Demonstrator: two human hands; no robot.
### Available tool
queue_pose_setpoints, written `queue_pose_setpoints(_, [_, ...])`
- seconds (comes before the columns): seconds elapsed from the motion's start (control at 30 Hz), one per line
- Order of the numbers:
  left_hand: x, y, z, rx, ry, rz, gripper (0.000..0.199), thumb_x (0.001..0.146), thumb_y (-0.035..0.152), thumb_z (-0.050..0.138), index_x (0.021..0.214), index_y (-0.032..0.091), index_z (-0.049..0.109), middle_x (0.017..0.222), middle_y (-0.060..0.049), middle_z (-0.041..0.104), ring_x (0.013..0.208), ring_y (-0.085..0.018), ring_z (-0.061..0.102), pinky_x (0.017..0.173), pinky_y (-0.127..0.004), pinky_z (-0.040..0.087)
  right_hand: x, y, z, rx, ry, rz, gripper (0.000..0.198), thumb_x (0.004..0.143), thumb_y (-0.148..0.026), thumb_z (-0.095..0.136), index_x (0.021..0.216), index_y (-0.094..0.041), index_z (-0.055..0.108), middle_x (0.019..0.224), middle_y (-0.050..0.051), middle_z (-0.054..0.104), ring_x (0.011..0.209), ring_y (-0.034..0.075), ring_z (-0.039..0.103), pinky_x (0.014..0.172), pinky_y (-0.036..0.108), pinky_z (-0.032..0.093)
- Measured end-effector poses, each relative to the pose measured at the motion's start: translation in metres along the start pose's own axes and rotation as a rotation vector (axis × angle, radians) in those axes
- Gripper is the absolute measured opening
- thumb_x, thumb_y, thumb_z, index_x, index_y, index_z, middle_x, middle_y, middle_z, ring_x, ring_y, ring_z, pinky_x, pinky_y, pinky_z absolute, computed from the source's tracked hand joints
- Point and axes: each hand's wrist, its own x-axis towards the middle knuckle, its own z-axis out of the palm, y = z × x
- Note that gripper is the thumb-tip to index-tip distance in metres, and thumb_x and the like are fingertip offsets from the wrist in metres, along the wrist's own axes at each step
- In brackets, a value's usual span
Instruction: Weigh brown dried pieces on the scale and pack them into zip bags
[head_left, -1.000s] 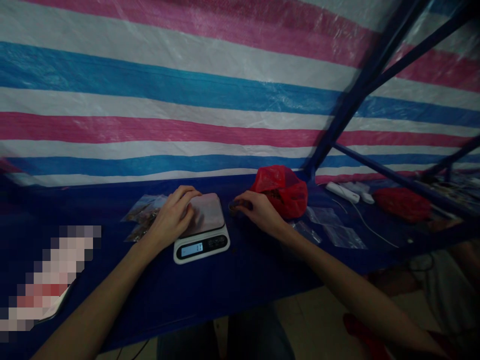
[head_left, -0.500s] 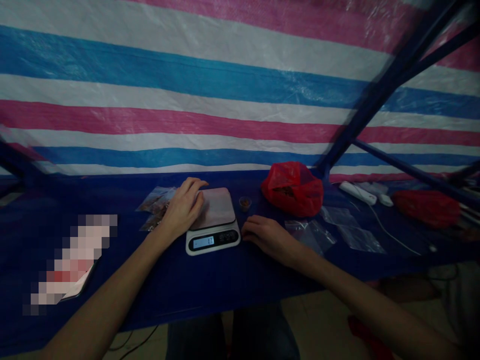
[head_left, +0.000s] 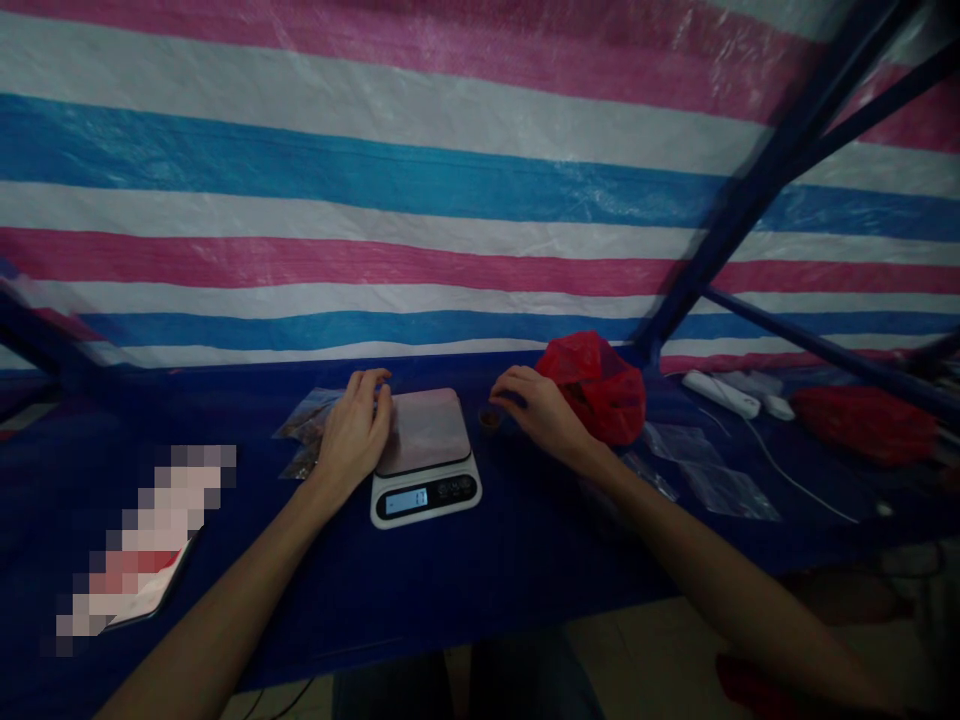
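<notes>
A white digital kitchen scale (head_left: 424,506) with a bare square metal plate (head_left: 422,432) stands on the blue table, its display lit. My left hand (head_left: 354,432) rests along the plate's left edge, fingers loosely spread and holding nothing visible. Partly behind that hand lie small clear plastic bags (head_left: 304,425) with brownish contents. To the right of the scale is a small clear cup (head_left: 489,420) with a little brown stuff in it. My right hand (head_left: 541,408) hovers beside and above this cup, fingers bent and apart. Just behind it sits an open red plastic bag (head_left: 611,395) with dark brown contents.
Flat clear zip bags (head_left: 720,480) lie to the right, near a white power strip (head_left: 720,394) and its cable. Another red bag (head_left: 862,424) sits farther right. A phone (head_left: 154,590) lies at left. Blue metal posts (head_left: 694,270) and a striped tarp (head_left: 375,180) stand behind.
My right hand has moved from the scale's right front corner up and away to the small cup, now covering part of the red bag. My left hand has shifted slightly left off the plate.
</notes>
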Motion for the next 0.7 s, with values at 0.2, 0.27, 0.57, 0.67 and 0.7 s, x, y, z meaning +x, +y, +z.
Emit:
queue_pose_setpoints(0.2, [0.004, -0.011, -0.003, -0.11, -0.054, -0.09, 0.045, 0.105, 0.045, 0.026, 0.134, 0.02, 0.049, 0.125, -0.013, 0.067, 0.112, -0.03, 0.067, 0.099, -0.049, 0.051, -0.008, -0.014, -0.067, -0.15, 0.317, -0.016, 0.027, 0.088, -0.002, 0.048, 0.087, -0.019, 0.069, 0.094, 0.005, 0.07, 0.09, 0.018, 0.067, 0.083, 0.03, 0.051])
queue_pose_setpoints(0.27, [0.009, -0.023, -0.006, -0.206, -0.073, -0.155, 0.047, 0.105, 0.049, 0.025, 0.14, 0.022, 0.043, 0.12, -0.011, 0.07, 0.099, -0.027, 0.072, 0.089, -0.046, 0.055, -0.01, -0.009, -0.09, -0.243, 0.364, 0.095, 0.03, 0.08, 0.001, 0.045, 0.071, -0.02, 0.065, 0.077, 0.002, 0.068, 0.075, 0.017, 0.066, 0.072, 0.028, 0.049])
queue_pose_setpoints(0.57, [0.017, -0.058, -0.003, 0.012, -0.173, -0.086, 0.045, 0.101, 0.037, 0.036, 0.142, 0.019, 0.043, 0.107, -0.011, 0.071, 0.098, -0.027, 0.069, 0.089, -0.044, 0.054, -0.025, 0.065, -0.073, -0.439, -0.248, 0.315, 0.03, 0.085, -0.003, 0.047, 0.089, -0.014, 0.074, 0.102, 0.015, 0.077, 0.092, 0.025, 0.072, 0.085, 0.032, 0.05])
queue_pose_setpoints(0.67, [0.017, -0.064, 0.001, 0.173, -0.22, 0.02, 0.04, 0.098, 0.032, 0.039, 0.133, 0.02, 0.052, 0.113, -0.013, 0.067, 0.106, -0.029, 0.066, 0.094, -0.046, 0.052, -0.034, 0.078, -0.064, -0.366, -0.301, 0.273, 0.037, 0.082, 0.003, 0.048, 0.105, -0.011, 0.073, 0.116, 0.017, 0.074, 0.102, 0.026, 0.072, 0.092, 0.033, 0.05])
queue_pose_setpoints(0.7, [0.017, -0.066, 0.002, 0.212, -0.224, 0.037, 0.038, 0.098, 0.031, 0.038, 0.129, 0.02, 0.055, 0.114, -0.013, 0.067, 0.107, -0.029, 0.065, 0.094, -0.046, 0.052, -0.037, 0.081, -0.063, -0.356, -0.318, 0.279, 0.041, 0.081, 0.005, 0.047, 0.11, -0.011, 0.072, 0.118, 0.018, 0.074, 0.104, 0.026, 0.071, 0.094, 0.033, 0.051])
